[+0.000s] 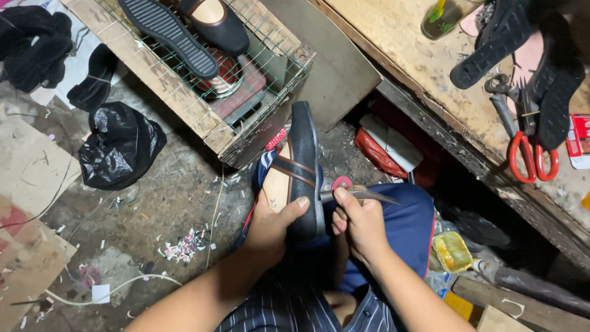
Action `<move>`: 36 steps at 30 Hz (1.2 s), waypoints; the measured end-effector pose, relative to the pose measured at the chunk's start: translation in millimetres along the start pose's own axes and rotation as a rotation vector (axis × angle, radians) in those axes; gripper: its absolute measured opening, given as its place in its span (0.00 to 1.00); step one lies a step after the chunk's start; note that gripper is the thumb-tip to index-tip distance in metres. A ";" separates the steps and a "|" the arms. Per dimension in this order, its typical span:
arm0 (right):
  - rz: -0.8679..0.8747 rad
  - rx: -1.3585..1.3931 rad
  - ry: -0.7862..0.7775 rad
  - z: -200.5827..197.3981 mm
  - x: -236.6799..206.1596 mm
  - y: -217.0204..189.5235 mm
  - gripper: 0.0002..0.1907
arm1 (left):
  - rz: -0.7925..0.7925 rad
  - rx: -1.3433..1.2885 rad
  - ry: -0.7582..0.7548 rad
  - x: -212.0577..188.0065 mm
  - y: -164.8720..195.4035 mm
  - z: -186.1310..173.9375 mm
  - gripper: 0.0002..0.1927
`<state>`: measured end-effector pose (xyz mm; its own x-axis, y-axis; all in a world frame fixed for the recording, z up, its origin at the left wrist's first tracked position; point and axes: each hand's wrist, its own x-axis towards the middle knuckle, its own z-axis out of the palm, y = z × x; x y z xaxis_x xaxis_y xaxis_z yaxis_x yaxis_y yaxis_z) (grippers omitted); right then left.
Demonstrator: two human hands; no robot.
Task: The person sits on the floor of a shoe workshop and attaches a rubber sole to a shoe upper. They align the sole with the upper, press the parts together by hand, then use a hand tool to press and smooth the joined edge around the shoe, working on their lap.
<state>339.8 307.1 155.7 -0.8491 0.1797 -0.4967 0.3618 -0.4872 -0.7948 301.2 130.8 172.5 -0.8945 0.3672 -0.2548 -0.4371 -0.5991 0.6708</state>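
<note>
head view: black flat shoe (299, 169) w/ tan insole & brown strap, held toe-up over the lap, resting on a blue-clad knee (409, 224). left hand (270, 224) grips it from the side, thumb on the sole edge. right hand (362, 222) clenched round a thin metal blade (362, 195), tip at the sole rim. wire crate (203, 67) just beyond holds more black shoes. black bag (120, 144) on floor at left. red scissors (531, 157) on bench at right, well apart.
</note>
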 end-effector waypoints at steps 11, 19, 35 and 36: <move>-0.290 -0.737 -0.168 -11.9 24.8 -43.1 0.14 | 0.130 0.307 -0.085 6.8 13.6 4.0 0.37; -0.133 -0.361 -0.134 -7.6 -15.2 -16.1 0.31 | 0.163 0.061 -0.139 -9.5 13.5 11.1 0.32; -0.062 -0.672 0.076 -55.5 -91.3 -20.7 0.16 | -0.324 0.040 0.039 43.4 -17.9 -20.4 0.36; -0.051 -0.588 0.072 -58.4 -90.9 -17.7 0.14 | -0.349 0.063 0.040 42.3 -23.2 -21.5 0.35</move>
<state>433.0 349.3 194.6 -0.8504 0.2579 -0.4586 0.4909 0.0751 -0.8680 271.4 145.0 131.2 -0.6959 0.5133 -0.5022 -0.7114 -0.3972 0.5798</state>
